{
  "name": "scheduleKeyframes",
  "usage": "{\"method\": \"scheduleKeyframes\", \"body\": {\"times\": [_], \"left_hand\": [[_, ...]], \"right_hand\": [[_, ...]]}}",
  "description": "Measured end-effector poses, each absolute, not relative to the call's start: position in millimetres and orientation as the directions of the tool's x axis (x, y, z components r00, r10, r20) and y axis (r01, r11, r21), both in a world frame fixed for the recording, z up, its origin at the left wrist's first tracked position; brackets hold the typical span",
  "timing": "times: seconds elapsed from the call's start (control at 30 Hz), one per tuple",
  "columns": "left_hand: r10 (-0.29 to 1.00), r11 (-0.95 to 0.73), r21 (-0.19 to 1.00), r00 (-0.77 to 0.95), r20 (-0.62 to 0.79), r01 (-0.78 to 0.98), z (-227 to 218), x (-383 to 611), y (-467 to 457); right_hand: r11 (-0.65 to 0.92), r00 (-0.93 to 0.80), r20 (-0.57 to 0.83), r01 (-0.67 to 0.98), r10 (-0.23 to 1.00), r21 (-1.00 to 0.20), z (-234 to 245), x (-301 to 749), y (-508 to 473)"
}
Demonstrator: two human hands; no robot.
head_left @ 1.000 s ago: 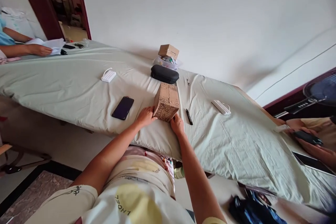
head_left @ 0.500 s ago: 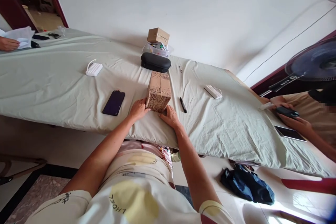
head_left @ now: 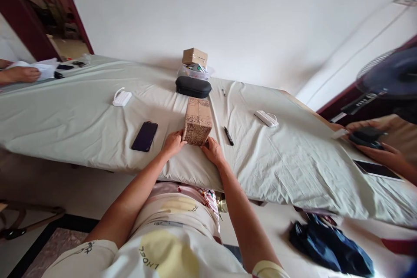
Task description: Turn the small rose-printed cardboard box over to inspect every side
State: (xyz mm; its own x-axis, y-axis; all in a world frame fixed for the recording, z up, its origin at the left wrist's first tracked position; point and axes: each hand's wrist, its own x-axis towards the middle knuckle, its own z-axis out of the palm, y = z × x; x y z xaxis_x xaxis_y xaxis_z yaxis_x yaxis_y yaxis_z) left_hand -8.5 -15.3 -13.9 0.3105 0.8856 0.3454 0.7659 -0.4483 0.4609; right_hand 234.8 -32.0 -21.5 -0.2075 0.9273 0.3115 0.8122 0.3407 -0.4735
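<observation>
A brown cardboard box (head_left: 197, 120) with dark doodles drawn on it stands on the pale green sheet of the table (head_left: 81, 117). My left hand (head_left: 172, 143) presses against the box's near left corner, fingers curled on it. My right hand (head_left: 212, 150) rests at its near right corner, fingers touching the bottom edge. A black marker pen (head_left: 228, 135) lies just right of the box. A dark phone (head_left: 144, 136) lies to its left.
Behind the box lie a black glasses case (head_left: 193, 87) and a small carton (head_left: 194, 57) on a clear tub. White packets (head_left: 122, 97) (head_left: 266, 118) lie on either side. Another person's hand (head_left: 379, 150) holds a phone at right; a further hand (head_left: 19, 74) rests far left. A fan (head_left: 387, 78) stands at right.
The camera has shifted and tilted. Both my hands have stayed on the box's near corners, and the box has hardly moved on the sheet.
</observation>
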Motion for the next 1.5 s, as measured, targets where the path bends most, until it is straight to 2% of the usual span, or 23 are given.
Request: {"method": "scheduleKeyframes", "body": {"times": [0.5,0.73,0.97,1.07,1.23,1.37,1.5], "left_hand": [[0.879,-0.464,0.445,0.336,0.337,0.766,-9.9,-11.7,-19.3],[0.878,-0.459,0.364,0.350,0.327,0.810,-19.2,-12.5,-30.4],[0.879,-0.463,0.391,0.354,0.320,0.796,-19.5,-17.9,-31.4],[0.873,-0.476,0.427,0.352,0.339,0.769,-24.0,-19.0,-28.7],[0.821,-0.517,0.557,0.194,0.537,0.650,-22.3,-16.7,-37.8],[0.752,-0.567,0.590,0.069,0.655,0.575,6.7,-11.7,-61.5],[0.722,-0.556,0.619,-0.046,0.690,0.554,45.5,-5.7,-69.4]], "right_hand": [[0.319,-0.195,0.298,0.833,0.934,-0.453,-21.1,229.9,-36.0],[0.305,-0.184,0.298,0.848,0.936,-0.433,-21.9,228.6,-37.6],[0.303,-0.183,0.289,0.836,0.940,-0.457,-19.6,228.4,-40.1],[0.306,-0.164,0.306,0.805,0.938,-0.508,-19.1,226.8,-43.1],[0.401,-0.076,0.472,0.654,0.878,-0.641,-11.6,217.7,-54.7],[0.497,0.069,0.670,0.616,0.739,-0.611,14.2,203.8,-69.4],[0.541,0.211,0.749,0.573,0.629,-0.616,49.4,188.6,-67.4]]}}
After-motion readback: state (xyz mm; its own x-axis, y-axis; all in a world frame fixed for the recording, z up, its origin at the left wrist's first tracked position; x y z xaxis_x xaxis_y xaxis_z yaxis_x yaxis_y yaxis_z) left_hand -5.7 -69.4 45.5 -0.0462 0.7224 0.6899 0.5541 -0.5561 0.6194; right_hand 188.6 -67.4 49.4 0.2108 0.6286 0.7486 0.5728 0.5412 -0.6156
